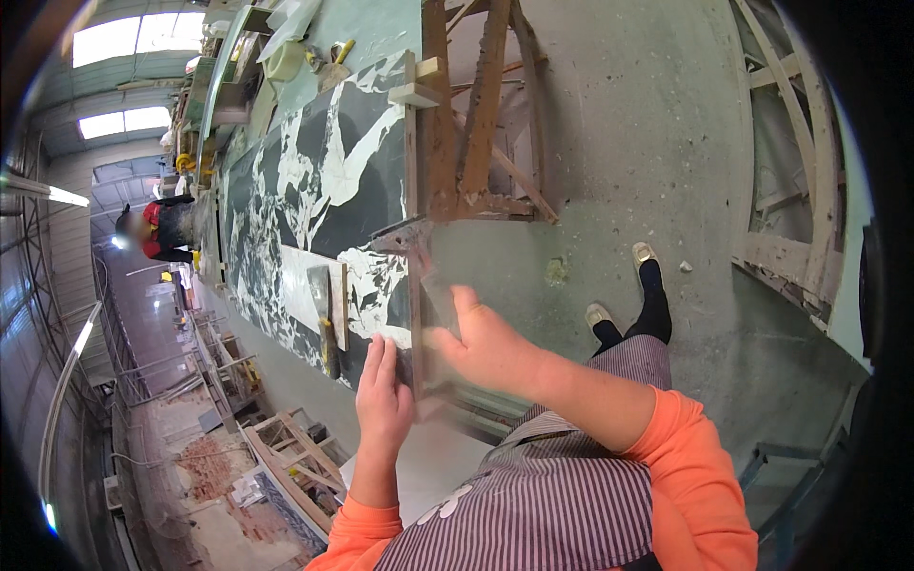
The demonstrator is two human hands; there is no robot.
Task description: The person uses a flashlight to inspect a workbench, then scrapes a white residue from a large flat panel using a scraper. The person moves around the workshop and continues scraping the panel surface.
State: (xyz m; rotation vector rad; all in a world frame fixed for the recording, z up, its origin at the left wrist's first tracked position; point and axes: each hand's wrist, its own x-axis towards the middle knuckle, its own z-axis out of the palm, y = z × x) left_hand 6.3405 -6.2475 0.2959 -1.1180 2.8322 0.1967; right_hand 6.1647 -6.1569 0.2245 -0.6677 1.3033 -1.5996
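A black-and-white marble-patterned slab [333,171] stretches away in front of me. My left hand [386,404] lies on it by the near edge, fingers straight and held flat. My right hand [476,343] is at that edge, beside the left; its fingertips and the strip around them are smeared by motion, so anything in its grip is hidden. Just above it, a dark, flat piece [395,231] sits at the slab's edge, partly blurred. On the slab rest a white rectangular piece [300,285], a grey flat tool with a yellowish handle [319,285] and a narrow wooden strip [340,305].
Pale wooden blocks [416,95] sit on the slab's edge, near a brown trestle [481,114]. Another wooden frame [790,257] stands at the right. Tape and tools [286,62] lie beyond. A person in red and black [157,228] is at the far left. Wooden racks [295,466] stand lower left.
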